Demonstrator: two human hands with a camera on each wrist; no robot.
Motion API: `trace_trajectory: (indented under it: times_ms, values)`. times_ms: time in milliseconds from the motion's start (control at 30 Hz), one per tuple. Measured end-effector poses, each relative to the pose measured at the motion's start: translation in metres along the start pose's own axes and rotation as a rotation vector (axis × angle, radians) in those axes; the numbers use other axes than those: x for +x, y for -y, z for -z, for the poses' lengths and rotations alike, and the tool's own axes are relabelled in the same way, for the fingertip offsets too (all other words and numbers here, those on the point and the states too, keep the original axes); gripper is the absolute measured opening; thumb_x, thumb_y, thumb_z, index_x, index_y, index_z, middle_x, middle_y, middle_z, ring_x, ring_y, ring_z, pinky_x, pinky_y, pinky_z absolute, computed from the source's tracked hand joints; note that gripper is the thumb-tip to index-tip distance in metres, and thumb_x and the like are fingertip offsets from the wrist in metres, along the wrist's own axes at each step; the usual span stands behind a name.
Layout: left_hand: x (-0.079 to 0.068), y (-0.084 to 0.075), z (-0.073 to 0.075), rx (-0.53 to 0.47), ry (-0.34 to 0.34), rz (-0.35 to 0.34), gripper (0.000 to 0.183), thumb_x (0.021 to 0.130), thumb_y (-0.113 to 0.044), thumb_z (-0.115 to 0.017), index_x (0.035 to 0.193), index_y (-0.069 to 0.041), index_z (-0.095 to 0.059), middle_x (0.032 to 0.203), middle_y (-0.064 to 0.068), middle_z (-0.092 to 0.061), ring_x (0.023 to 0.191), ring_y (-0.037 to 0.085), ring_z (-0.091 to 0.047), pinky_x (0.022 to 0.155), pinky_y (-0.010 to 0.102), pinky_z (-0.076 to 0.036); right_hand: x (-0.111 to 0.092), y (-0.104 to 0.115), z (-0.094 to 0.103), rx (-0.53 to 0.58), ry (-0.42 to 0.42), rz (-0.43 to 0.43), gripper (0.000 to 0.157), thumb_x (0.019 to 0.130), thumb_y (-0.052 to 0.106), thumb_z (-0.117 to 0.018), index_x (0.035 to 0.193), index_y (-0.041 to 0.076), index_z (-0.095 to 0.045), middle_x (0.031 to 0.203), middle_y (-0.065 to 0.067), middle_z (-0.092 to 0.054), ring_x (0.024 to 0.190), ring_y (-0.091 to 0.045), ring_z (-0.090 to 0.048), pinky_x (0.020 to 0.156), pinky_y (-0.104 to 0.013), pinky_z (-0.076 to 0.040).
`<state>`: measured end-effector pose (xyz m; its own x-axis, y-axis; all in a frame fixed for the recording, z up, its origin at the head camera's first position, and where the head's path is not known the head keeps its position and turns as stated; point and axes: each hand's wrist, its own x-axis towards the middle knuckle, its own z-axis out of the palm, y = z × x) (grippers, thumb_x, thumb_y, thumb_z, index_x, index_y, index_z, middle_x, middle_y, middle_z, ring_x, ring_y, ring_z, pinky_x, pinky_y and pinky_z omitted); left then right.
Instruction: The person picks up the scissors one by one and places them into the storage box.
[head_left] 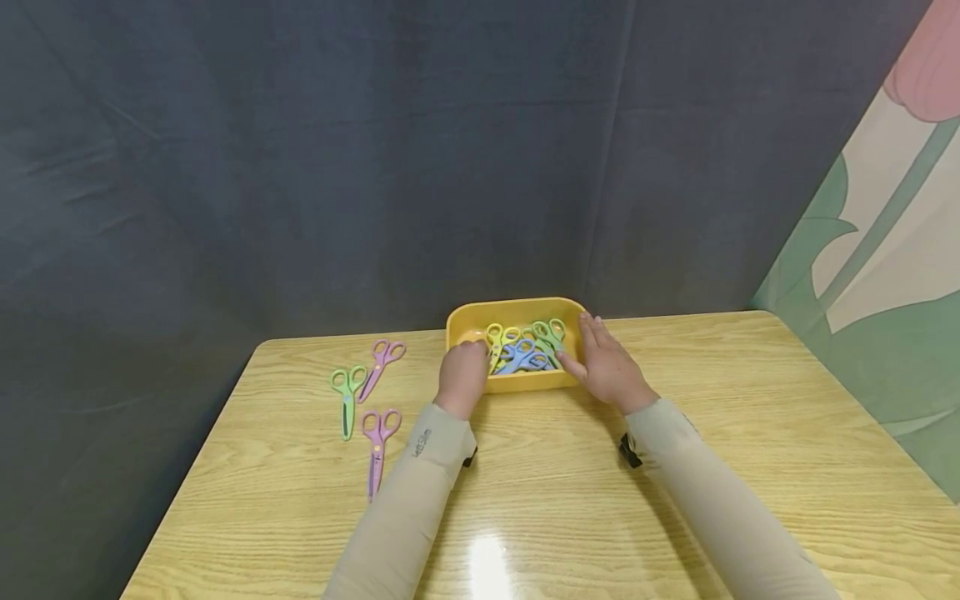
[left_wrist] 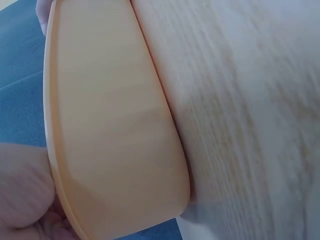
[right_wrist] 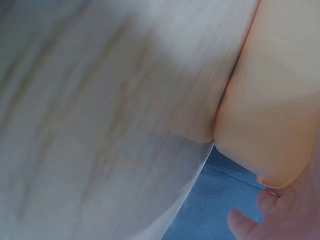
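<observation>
A yellow bin (head_left: 528, 382) sits at the back of the table with several scissors inside. Yellow scissors (head_left: 496, 337), blue scissors (head_left: 519, 357) and green scissors (head_left: 551, 335) show among them. My left hand (head_left: 463, 375) reaches over the front left rim, fingers curled inside the bin; I cannot tell what is between them. In the left wrist view its heel rests by the rim (left_wrist: 48, 120). My right hand (head_left: 609, 364) lies at the front right corner, its straight fingers (head_left: 589, 327) along the right wall and the thumb over the front rim.
On the table left of the bin lie green scissors (head_left: 348, 400), purple scissors (head_left: 381, 367) and, nearer, another pair of purple scissors (head_left: 378, 450). A dark cloth (head_left: 420, 183) hangs behind the table's back edge. A flower-patterned panel (head_left: 885, 317) stands at the right.
</observation>
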<state>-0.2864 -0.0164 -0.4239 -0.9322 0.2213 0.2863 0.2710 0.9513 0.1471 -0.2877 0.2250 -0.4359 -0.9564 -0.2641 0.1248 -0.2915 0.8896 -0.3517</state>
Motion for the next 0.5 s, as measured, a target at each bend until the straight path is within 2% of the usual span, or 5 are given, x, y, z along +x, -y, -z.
trace_trajectory:
  times_ms: [167,367,500]
  values:
    - [0.0001,-0.0009,-0.0003,-0.051,-0.003,0.02,0.015,0.097,-0.016,-0.069,0.098,-0.002,-0.074,0.084,0.013,-0.071,0.076,0.03,-0.069,0.07,0.041,-0.056,-0.0006,-0.0011,-0.0003,-0.002,-0.011,-0.001,0.084,0.107,0.046,-0.046,0.156,-0.013,-0.012,0.164,-0.03,-0.013,0.151,-0.046,-0.012,0.121,-0.056,-0.017]
    - [0.0002,0.0037,-0.0042,-0.219,-0.051,0.071,0.011,0.095,-0.008,-0.071,0.104,-0.003,-0.075,0.093,0.013,-0.073,0.084,0.03,-0.07,0.077,0.041,-0.057,-0.0019,-0.0009,-0.0006,0.003,-0.022,0.006,0.083,0.106,0.044,-0.047,0.156,-0.013,-0.013,0.163,-0.031,-0.015,0.151,-0.047,-0.013,0.121,-0.056,-0.018]
    - [-0.001,0.0078,-0.0074,-0.286,-0.074,0.065,0.011,0.093,-0.004,-0.072,0.103,-0.002,-0.075,0.093,0.012,-0.072,0.085,0.028,-0.07,0.077,0.04,-0.057,-0.003,0.0008,-0.0022,-0.005,-0.038,0.022,0.083,0.106,0.044,-0.048,0.154,-0.015,-0.016,0.162,-0.032,-0.017,0.151,-0.047,-0.015,0.12,-0.056,-0.019]
